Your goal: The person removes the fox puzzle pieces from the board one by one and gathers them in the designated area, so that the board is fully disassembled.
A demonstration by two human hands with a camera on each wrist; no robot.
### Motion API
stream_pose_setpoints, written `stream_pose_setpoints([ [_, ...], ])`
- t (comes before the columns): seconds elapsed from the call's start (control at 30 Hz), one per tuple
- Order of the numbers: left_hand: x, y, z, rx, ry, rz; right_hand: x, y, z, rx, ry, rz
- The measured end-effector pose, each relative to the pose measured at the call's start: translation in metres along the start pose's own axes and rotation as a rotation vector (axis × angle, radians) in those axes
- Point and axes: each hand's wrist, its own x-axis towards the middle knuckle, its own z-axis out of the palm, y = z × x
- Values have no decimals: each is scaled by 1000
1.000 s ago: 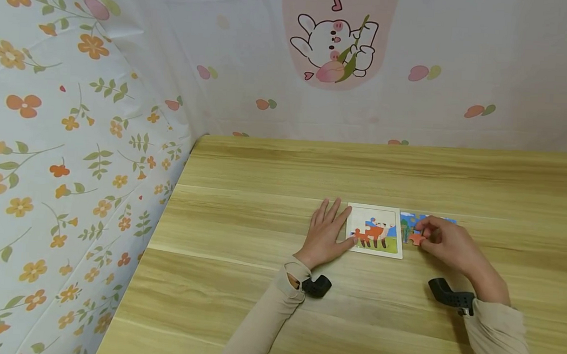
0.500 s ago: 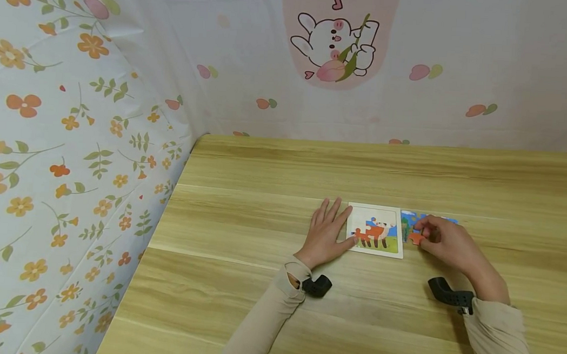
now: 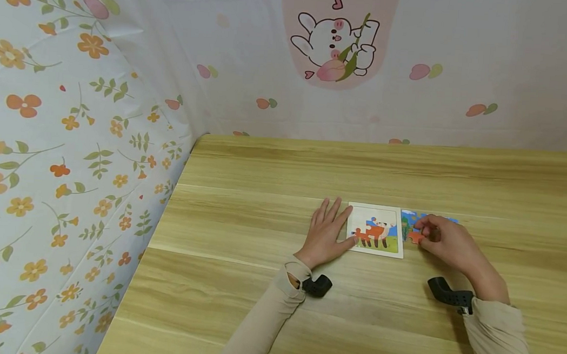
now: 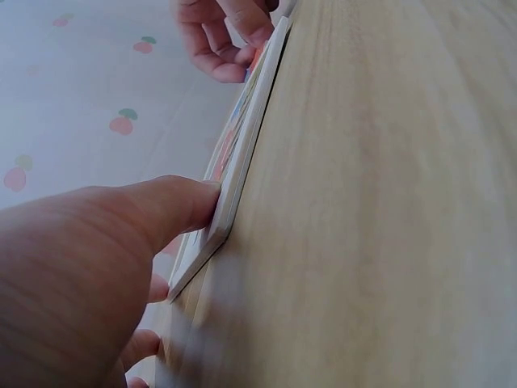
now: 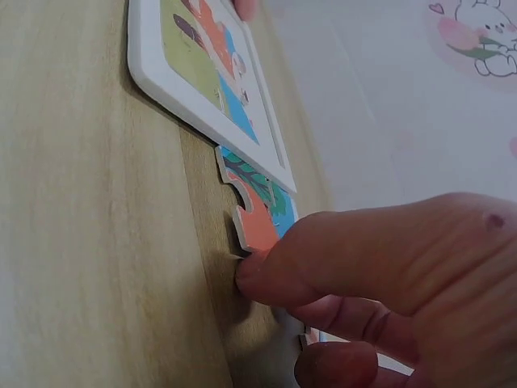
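Note:
A white-framed jigsaw board (image 3: 361, 213) lies flat on the wooden table, partly filled with pieces picturing an orange-and-white animal on grass. My left hand (image 3: 326, 235) rests at its left side, fingers spread, with the thumb (image 4: 190, 202) on the frame's edge. Just right of the board, my right hand (image 3: 447, 244) pinches an orange puzzle piece (image 5: 257, 228) between thumb and bent fingers, low over the table. The fingertips behind the piece are mostly hidden. Beside it lies a blue-and-green puzzle piece (image 5: 242, 168), right against the frame.
More blue puzzle pieces (image 3: 451, 220) lie beyond and partly under the right hand. Black wrist mounts (image 3: 318, 286) stick out from both beige sleeves. A white printed cloth (image 3: 250, 77) hangs along the table's back edge, and a flowered cloth (image 3: 83, 186) hangs at the left.
The orange puzzle piece has shifted slightly away from me and turned a little in the right hand's fingers. The left hand and the board stay practically still.

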Motion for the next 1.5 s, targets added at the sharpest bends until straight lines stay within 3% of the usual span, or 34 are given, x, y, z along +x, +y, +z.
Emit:
stream_pose_setpoints([
  [0.23, 0, -1, 1, -1, -1, 2, -1, -2, -5, 0, 60, 4],
  [0.4, 0, 0, 1, 4, -1, 1, 8, -1, -4, -73, 136, -43],
  [0.8, 4, -2, -4, -5, 9, 0, 33, -3, -1, -124, 109, -28],
  [1.03, 0, 0, -1, -16, -20, -1, 28, 1, 2, -118, 95, -13],
  [1.33, 0, 1, 0, -5, -8, 2, 19, -2, 2, -108, 161, -10],
  [1.5, 1, 0, 1, -2, -13, -3, 6, -8, -1, -120, 127, 16],
])
